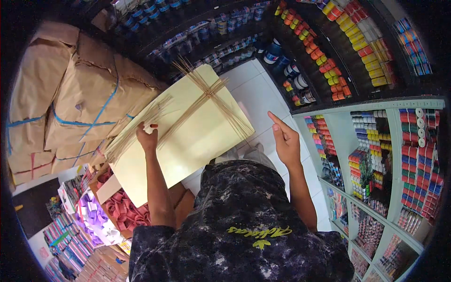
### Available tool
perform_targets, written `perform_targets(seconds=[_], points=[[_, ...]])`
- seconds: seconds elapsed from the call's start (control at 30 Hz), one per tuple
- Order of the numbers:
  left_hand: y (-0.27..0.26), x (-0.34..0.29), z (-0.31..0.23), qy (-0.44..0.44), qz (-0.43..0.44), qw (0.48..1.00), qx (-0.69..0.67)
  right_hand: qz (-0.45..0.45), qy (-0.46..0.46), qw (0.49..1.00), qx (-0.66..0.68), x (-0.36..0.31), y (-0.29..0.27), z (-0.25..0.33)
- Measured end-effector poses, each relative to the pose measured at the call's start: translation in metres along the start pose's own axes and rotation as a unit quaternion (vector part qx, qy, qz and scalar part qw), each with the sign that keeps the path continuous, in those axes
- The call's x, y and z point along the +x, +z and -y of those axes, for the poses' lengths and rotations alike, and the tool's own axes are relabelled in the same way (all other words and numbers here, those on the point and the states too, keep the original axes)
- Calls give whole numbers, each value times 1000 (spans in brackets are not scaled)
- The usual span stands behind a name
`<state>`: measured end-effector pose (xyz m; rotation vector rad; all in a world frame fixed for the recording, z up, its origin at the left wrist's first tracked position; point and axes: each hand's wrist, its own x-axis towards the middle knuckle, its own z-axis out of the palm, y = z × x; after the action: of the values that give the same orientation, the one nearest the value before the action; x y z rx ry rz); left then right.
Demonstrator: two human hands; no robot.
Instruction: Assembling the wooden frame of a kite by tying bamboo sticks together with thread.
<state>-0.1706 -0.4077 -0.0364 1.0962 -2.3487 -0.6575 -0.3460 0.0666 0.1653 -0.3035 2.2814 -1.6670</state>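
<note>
A pale yellow board [188, 162] lies aslant in front of me. On its far right part thin brown sticks [208, 94] cross in bundles, interlaced where they meet, with their ends fanning past the edge. A loose bundle of similar sticks [126, 137] lies along the board's left side. My left hand [147, 137] is at this loose bundle, fingers curled and closed; what they pinch, if anything, is too small to make out. My right hand [287, 143] is raised off the board's right edge, holding nothing, with index finger and thumb stretched out.
Large brown paper parcels [84, 89] tied with blue cord are stacked at the left. Below them a cardboard box holds red strips [124, 209], beside purple material [90, 214]. Shelves of colourful spools [418, 164] line the right, dark shelves the back. White floor tiles [244, 77] show beyond the board.
</note>
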Motion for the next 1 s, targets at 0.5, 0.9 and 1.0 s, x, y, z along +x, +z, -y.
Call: perform_targets(seconds=[0.5, 0.9, 1.0], points=[[-51, -79, -312, 201, 302, 863, -352, 206, 122, 920, 309, -14, -17, 12], [-53, -103, -385, 359, 427, 782, -278, 236, 37, 963, 122, -25, -31, 8], [-53, -101, -384, 379, 416, 786, -258, 255, 80, 959, 91, -25, -34, 13]])
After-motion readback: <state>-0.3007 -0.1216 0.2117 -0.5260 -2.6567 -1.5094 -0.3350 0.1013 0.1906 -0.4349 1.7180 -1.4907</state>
